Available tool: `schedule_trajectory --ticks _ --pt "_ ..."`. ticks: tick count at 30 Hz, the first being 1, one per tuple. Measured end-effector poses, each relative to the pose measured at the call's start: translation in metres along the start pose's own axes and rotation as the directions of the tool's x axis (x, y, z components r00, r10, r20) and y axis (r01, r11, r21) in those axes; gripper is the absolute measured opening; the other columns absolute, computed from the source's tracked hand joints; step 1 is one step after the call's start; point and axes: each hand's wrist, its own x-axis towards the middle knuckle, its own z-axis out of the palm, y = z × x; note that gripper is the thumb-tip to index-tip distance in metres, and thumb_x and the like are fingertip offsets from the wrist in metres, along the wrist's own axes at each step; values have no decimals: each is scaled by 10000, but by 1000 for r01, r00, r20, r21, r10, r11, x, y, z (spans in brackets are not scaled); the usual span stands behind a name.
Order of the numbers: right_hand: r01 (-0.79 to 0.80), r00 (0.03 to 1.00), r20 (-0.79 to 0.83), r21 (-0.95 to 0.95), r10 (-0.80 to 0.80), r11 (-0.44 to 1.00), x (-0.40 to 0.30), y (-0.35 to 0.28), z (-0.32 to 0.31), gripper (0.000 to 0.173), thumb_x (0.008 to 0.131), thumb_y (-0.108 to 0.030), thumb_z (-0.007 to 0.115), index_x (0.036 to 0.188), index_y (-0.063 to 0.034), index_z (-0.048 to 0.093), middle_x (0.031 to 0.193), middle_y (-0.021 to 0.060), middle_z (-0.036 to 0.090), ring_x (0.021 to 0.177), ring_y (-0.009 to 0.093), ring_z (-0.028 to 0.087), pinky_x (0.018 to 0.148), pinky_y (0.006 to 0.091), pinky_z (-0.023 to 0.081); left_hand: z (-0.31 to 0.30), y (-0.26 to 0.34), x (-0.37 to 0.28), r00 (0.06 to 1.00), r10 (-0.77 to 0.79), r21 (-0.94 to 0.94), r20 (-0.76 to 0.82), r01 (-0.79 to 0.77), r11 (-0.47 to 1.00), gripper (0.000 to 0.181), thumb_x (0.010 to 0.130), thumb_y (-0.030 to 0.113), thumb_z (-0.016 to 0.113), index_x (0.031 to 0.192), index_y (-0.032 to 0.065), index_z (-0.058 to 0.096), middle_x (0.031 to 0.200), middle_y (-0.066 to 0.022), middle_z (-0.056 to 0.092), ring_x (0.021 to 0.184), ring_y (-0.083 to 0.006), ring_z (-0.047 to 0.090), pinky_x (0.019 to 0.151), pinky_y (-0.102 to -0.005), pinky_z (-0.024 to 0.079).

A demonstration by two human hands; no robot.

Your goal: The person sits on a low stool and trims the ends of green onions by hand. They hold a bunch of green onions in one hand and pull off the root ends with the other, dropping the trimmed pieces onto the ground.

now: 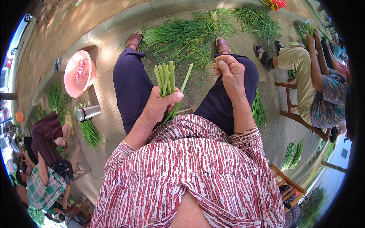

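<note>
My left hand (163,103) is closed around a small bundle of green stalks (165,76), their pale cut ends pointing up and one stalk leaning apart to the right. The lower part of the bundle is hidden behind the hand and the shirt. Over my right knee, my right hand (230,71) has its fingers curled with thumb and forefinger together; whether something thin is between them cannot be told. Beyond my feet a pile of long green stalks (174,32) lies on the concrete, with loose trimmings (196,52) scattered around it.
At the left stands a pink basin (80,73) with red and white strips inside. A steel flask (87,113) lies across a green bundle (90,132). People sit on both sides; one at the right (325,85) holds stalks. Wooden chairs (302,114) and a concrete kerb (114,24) surround the spot.
</note>
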Motion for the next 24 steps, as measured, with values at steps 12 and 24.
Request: schedule_trajectory --ticks 12,24 --pt "-63 921 390 190 -16 980 -35 -7 44 146 872 -103 643 895 41 653 759 7 599 715 73 547 635 234 441 -4 0 0 1000 -2 -125 -17 0 992 132 800 101 724 882 52 632 672 3 584 501 -57 482 449 -192 368" --pt "158 914 379 -4 -144 988 -42 -30 54 118 803 -70 694 819 30 633 710 21 544 625 66 499 553 227 405 -5 -3 1 998 44 -114 41 -39 993 151 820 140 734 908 55 645 684 35 568 545 -44 491 477 -183 385"
